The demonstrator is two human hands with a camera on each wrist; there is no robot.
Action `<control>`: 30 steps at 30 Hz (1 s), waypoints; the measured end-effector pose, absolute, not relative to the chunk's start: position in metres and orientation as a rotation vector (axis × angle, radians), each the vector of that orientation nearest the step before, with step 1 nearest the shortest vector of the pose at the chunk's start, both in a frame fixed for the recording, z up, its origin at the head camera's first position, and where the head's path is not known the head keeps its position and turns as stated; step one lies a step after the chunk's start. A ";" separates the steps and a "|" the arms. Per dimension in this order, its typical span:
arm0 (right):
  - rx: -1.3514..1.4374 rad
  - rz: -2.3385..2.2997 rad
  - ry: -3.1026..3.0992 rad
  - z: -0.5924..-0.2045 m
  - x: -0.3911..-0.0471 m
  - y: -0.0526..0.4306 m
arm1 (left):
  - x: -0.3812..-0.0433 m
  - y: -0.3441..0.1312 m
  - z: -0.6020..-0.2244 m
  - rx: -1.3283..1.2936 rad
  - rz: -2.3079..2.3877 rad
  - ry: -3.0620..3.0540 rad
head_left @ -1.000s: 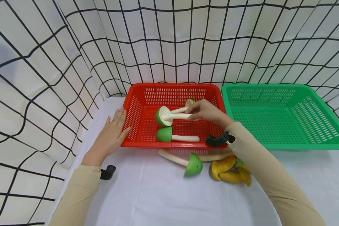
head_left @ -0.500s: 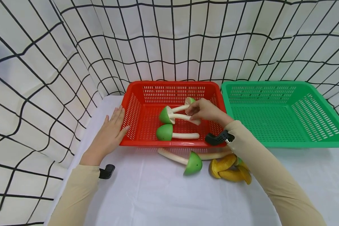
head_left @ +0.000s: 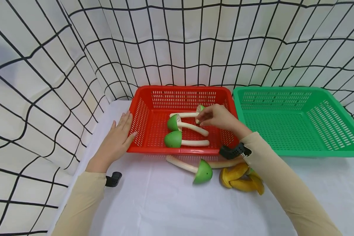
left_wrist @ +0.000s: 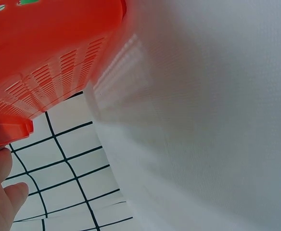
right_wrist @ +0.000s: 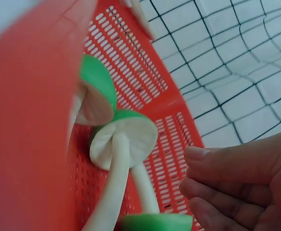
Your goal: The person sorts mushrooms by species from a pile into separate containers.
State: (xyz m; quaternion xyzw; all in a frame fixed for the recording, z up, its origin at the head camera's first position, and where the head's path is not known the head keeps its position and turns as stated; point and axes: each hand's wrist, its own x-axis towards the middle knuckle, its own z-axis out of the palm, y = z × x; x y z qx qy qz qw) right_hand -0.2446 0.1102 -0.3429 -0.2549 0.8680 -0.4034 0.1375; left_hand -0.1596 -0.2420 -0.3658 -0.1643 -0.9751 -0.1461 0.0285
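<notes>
My right hand (head_left: 218,119) hovers inside the red basket (head_left: 183,151), fingers bent towards the thumb with nothing visible between them. Beside its fingertips is the cap of the rear toy mushroom (head_left: 183,115). Two more green-capped mushrooms lie in front, the middle mushroom (head_left: 193,128) and the front mushroom (head_left: 194,143). From the right wrist, the right hand (right_wrist: 236,185) appears apart from the middle mushroom (right_wrist: 116,168). My left hand (head_left: 113,141) lies with straight fingers against the basket's left side; only fingertips (left_wrist: 18,192) show in the left wrist view.
On the white cloth before the basket lie a green-capped mushroom (head_left: 203,172), another pale stem (head_left: 224,164) and a yellow banana-like bunch (head_left: 243,180); my right forearm partly covers these. A green basket (head_left: 321,153) adjoins on the right. Black-gridded netting (head_left: 184,42) rises behind.
My right hand has let go of the middle mushroom's stem and drawn slightly right. That mushroom now lies lower and slants towards the front mushroom; the rear one has shifted too. The left hand stays put.
</notes>
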 end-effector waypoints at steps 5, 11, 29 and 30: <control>-0.854 -1.248 2.517 -0.338 -0.220 0.117 | -0.159 -0.241 -0.366 -0.518 -0.447 -3.016; -0.903 -1.281 2.575 -0.324 -0.191 0.127 | -0.159 -0.240 -0.364 -0.515 -0.447 -3.011; -0.929 -1.495 2.471 -0.352 -0.121 0.151 | -0.159 -0.243 -0.365 -0.504 -0.479 -2.995; -0.939 -1.506 2.476 -0.357 -0.117 0.152 | -0.158 -0.243 -0.365 -0.506 -0.482 -2.995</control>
